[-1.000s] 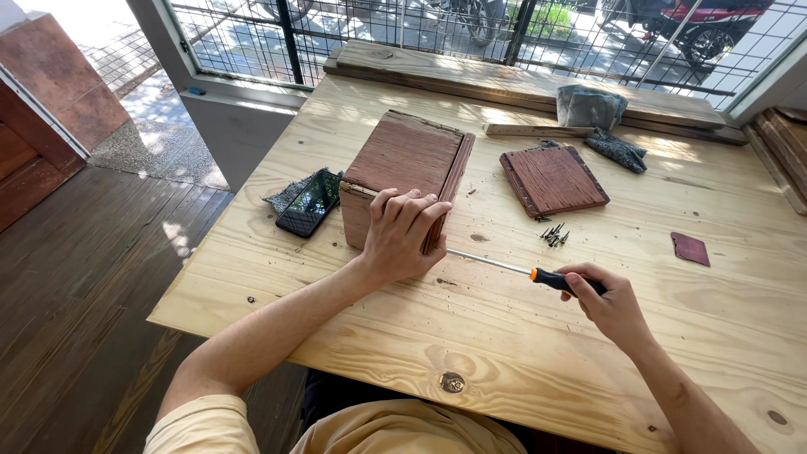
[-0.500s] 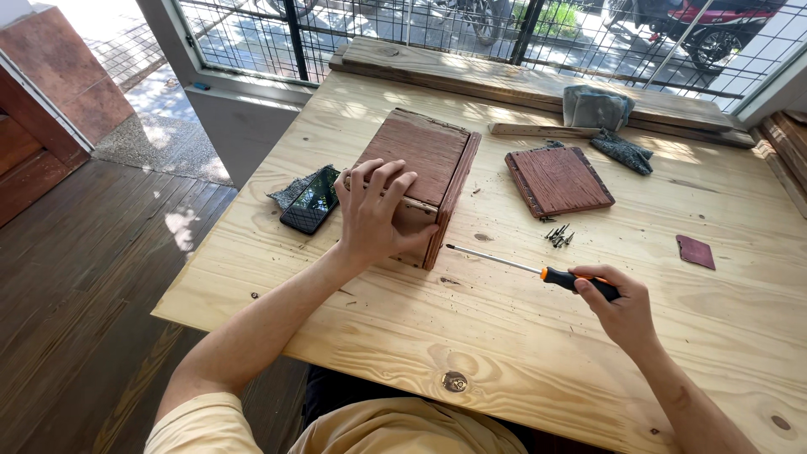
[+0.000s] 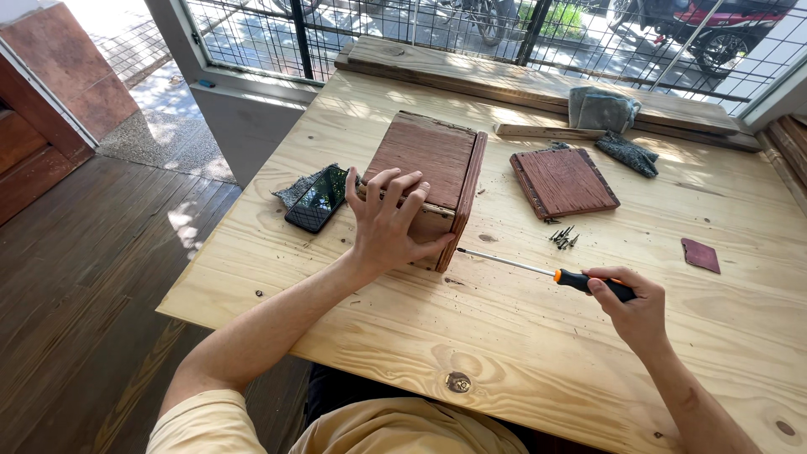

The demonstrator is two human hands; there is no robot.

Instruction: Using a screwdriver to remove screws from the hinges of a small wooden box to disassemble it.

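A reddish-brown wooden box (image 3: 430, 164) lies on the pale wooden table (image 3: 521, 336). My left hand (image 3: 388, 223) grips its near end, fingers spread over the top. My right hand (image 3: 632, 307) holds a screwdriver (image 3: 538, 271) by its black and orange handle. The long shaft points left, with its tip close to the box's near right corner. A flat reddish wooden panel (image 3: 565, 182) rests right of the box. Several loose screws (image 3: 563, 238) lie just below that panel.
A black phone (image 3: 317, 198) on a grey cloth sits left of the box. Grey gloves (image 3: 607, 118) and a thin wood strip (image 3: 546, 131) lie at the back by a plank. A small dark red piece (image 3: 700, 255) is at the right. A wire fence runs behind.
My left hand slid the box up and left, then settled on its near end. My right hand kept the screwdriver and its tip now lies close to the box.
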